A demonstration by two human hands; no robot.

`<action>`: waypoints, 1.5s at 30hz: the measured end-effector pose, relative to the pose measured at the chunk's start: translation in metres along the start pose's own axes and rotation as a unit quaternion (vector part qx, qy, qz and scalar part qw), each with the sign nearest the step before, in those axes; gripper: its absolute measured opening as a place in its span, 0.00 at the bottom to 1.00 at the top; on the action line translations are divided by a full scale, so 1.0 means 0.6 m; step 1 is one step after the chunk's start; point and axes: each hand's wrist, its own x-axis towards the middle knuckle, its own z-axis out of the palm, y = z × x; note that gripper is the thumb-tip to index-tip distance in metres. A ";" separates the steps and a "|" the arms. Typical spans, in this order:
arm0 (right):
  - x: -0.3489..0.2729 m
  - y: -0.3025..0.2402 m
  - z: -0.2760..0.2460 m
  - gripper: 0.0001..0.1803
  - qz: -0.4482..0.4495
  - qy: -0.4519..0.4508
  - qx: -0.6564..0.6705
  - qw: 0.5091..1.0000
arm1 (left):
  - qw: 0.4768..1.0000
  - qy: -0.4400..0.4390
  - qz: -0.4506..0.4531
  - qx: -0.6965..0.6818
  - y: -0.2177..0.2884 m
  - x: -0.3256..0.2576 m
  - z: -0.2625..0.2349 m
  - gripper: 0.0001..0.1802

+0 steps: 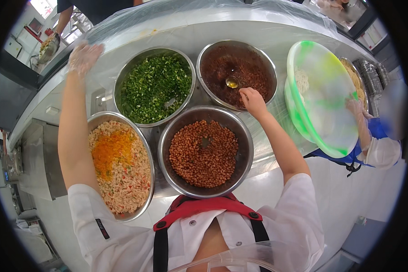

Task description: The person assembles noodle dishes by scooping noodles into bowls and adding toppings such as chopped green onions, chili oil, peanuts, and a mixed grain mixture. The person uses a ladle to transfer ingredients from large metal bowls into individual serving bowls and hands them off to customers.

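Four steel bowls sit in front of us on the counter (pixel 267 41), which is draped in clear plastic film. Our right hand (pixel 253 102) reaches over the near rim of the far right bowl (pixel 263 59), the one filled with a dark red-brown sauce. Its fingers are curled around the handle of a spoon (pixel 232 82), whose round head lies in the sauce with a pool of yellowish oil in it. Our left hand (pixel 83 56) wears a thin clear glove and is stretched out well to the left, past the bowls, over the counter's far edge. It is spread open with the fingers apart and holds nothing.

Beside the sauce bowl, on its left, is the greens bowl (pixel 155 87), heaped with chopped herbs. Nearer to us, the peanut bowl (pixel 205 153) sits just below the sauce bowl, touching the greens bowl's rim. The rice bowl (pixel 122 165) lies under our left forearm, with an orange patch on top of its pale grains.

At the right, another person's gloved hand (pixel 356 109) holds the edge of a tilted green-rimmed basin (pixel 324 95) covered in film. At the top left, a second person's arm (pixel 64 20) holds a pan.
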 end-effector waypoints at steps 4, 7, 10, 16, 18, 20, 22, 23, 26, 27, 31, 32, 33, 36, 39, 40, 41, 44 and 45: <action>-0.006 0.019 0.035 0.08 0.064 0.019 0.124 0.990 | 0.998 -0.003 -0.024 0.065 -0.092 0.024 0.115 0.44; 0.011 0.003 0.055 0.08 0.023 0.020 0.114 0.993 | 0.995 -0.007 -0.028 0.097 -0.145 0.019 0.192 0.44; 0.020 -0.009 0.058 0.08 -0.007 0.000 0.100 0.995 | 0.995 -0.023 -0.034 0.095 -0.177 0.029 0.241 0.44; 0.007 -0.034 0.010 0.09 0.114 -0.051 0.261 0.957 | 0.994 -0.031 -0.050 0.093 -0.217 0.038 0.286 0.44; 0.004 -0.032 -0.003 0.09 0.167 -0.050 0.312 0.934 | 0.994 -0.031 -0.048 0.089 -0.230 0.045 0.293 0.44; -0.001 -0.015 -0.014 0.10 0.229 -0.043 0.350 0.907 | 0.995 -0.034 -0.052 0.083 -0.240 0.050 0.300 0.44; -0.006 0.019 -0.008 0.12 0.257 0.026 0.407 0.876 | 0.995 -0.039 -0.055 0.077 -0.247 0.053 0.308 0.45; -0.003 0.027 -0.014 0.12 0.282 0.052 0.447 0.848 | 0.995 -0.039 -0.054 0.073 -0.248 0.053 0.310 0.45; -0.002 0.046 -0.033 0.12 0.331 0.107 0.509 0.787 | 0.997 -0.044 -0.048 0.046 -0.243 0.058 0.307 0.46; -0.003 0.048 -0.037 0.12 0.339 0.107 0.501 0.789 | 0.997 -0.046 -0.045 0.033 -0.239 0.059 0.304 0.46; -0.012 0.052 -0.045 0.12 0.348 0.120 0.503 0.782 | 0.999 0.036 -0.011 0.001 -0.249 0.028 0.352 0.43; -0.013 0.048 -0.047 0.12 0.346 0.120 0.506 0.781 | 0.998 0.059 -0.001 -0.009 -0.250 0.015 0.361 0.42; -0.014 0.044 -0.051 0.12 0.344 0.120 0.508 0.780 | 0.996 0.082 0.009 -0.019 -0.250 0.008 0.362 0.41; -0.019 0.042 -0.061 0.11 0.342 0.124 0.512 0.778 | 0.991 -0.055 0.113 0.056 -0.243 0.005 0.351 0.34; -0.020 0.030 -0.078 0.11 0.323 0.122 0.518 0.783 | 0.986 -0.106 0.100 0.080 -0.208 0.029 0.296 0.26; -0.024 0.026 -0.087 0.11 0.320 0.122 0.516 0.785 | 0.991 -0.091 0.080 0.059 -0.210 0.044 0.268 0.25; -0.029 0.020 -0.097 0.11 0.319 0.125 0.519 0.783 | 0.993 -0.082 0.069 0.040 -0.216 0.043 0.258 0.24; -0.042 -0.025 -0.127 0.11 0.291 0.094 0.545 0.781 | 0.996 -0.061 0.063 0.005 -0.212 0.015 0.249 0.24; -0.049 -0.042 -0.129 0.11 0.298 0.063 0.549 0.779 | 0.996 -0.056 0.062 -0.002 -0.213 0.010 0.243 0.23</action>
